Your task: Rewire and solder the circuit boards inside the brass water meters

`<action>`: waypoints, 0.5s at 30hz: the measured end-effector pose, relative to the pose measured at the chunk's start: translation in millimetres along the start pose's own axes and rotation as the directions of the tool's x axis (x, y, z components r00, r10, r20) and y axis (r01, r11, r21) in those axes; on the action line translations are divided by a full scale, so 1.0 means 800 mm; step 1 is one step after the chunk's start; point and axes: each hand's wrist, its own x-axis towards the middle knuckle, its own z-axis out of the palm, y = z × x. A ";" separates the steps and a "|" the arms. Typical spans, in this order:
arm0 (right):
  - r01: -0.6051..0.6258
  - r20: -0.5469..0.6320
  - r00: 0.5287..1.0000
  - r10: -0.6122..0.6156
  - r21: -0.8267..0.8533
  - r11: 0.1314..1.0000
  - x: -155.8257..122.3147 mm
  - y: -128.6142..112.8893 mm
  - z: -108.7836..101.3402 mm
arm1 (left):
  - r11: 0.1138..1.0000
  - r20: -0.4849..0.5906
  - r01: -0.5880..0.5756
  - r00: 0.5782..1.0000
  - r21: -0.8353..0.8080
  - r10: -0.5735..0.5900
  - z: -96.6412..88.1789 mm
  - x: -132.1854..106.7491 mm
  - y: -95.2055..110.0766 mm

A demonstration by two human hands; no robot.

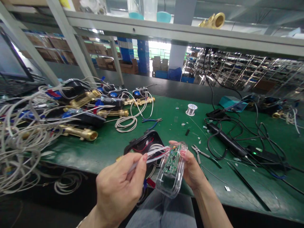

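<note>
My left hand (123, 180) pinches a pair of pale flat cables (155, 153) between thumb and fingers. Thin red and yellow wires run from them to a green circuit board (172, 160). That board sits in a clear plastic case (169, 186), tilted above the table's front edge, and my right hand (191, 167) grips the case by its right side. Behind my left hand lies an open black meter housing (155, 136) with red wires and coiled pale cable inside; my hand hides part of it.
On the green table (166, 107) are blue-handled pliers (152, 120), green-handled cutters (206, 155), a solder spool (191, 109), tweezers (249, 186) and a soldering tool (228, 141) with tangled black cords. Cabled brass meters (83, 133) crowd the left. A shelf beam (166, 30) crosses overhead.
</note>
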 end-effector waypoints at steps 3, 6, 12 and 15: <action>0.006 0.011 1.000 -0.006 -0.012 1.000 0.001 0.001 0.000 | 1.000 -0.010 0.014 1.000 0.024 -0.014 -0.002 -0.005 0.003; 0.030 0.033 0.999 -0.029 -0.040 0.999 0.000 0.002 -0.001 | 1.000 -0.024 0.004 1.000 0.006 -0.003 -0.002 -0.007 0.005; 0.061 0.046 0.997 -0.056 -0.109 0.992 0.001 0.001 -0.002 | 1.000 -0.074 0.015 0.997 -0.011 -0.016 0.005 -0.011 0.009; 0.062 0.024 0.998 -0.060 -0.138 0.989 0.005 0.005 -0.009 | 0.998 -0.110 0.057 0.992 -0.035 -0.061 0.002 -0.013 0.016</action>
